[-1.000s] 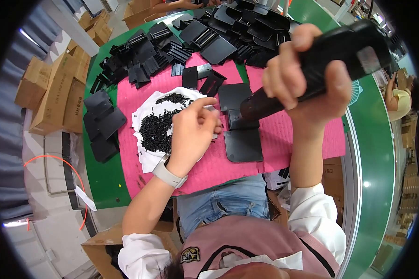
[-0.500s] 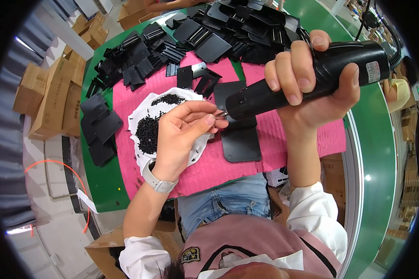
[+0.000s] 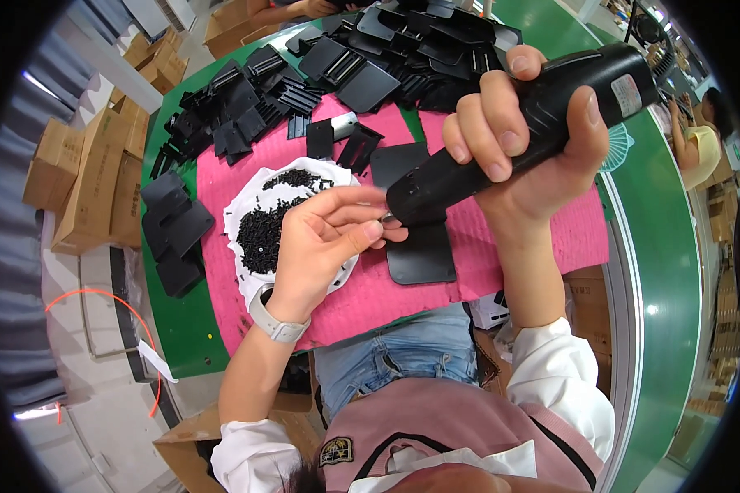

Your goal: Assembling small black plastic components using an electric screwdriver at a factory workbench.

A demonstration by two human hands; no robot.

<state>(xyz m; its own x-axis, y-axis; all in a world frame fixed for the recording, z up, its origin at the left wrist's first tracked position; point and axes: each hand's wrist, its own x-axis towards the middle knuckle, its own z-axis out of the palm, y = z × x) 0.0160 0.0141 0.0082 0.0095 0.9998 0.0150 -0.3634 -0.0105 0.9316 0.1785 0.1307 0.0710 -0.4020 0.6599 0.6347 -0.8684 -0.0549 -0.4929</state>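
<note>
My right hand [image 3: 526,135] is wrapped round a black electric screwdriver [image 3: 448,185], which tilts down to the left. Its tip meets the fingers of my left hand [image 3: 329,234], which are pinched together there. Whatever small thing those fingers grip at the tip is too hidden to make out. Beneath the tool lies a flat black plate [image 3: 422,255] on the pink mat [image 3: 362,304]. Left of it a white cloth [image 3: 247,185] holds a heap of small black screws [image 3: 259,238], partly covered by my left hand.
Black plates and brackets [image 3: 370,62] are piled along the far side of the green table [image 3: 666,246]. More black plates [image 3: 173,230] lie at the left edge. Cardboard boxes [image 3: 90,181] stand on the left. Another person's hand [image 3: 316,8] shows at the far edge.
My right hand and the screwdriver have shifted left and slightly up, and the tool's nose now sits closer over my left fingertips. My left hand has hardly moved.
</note>
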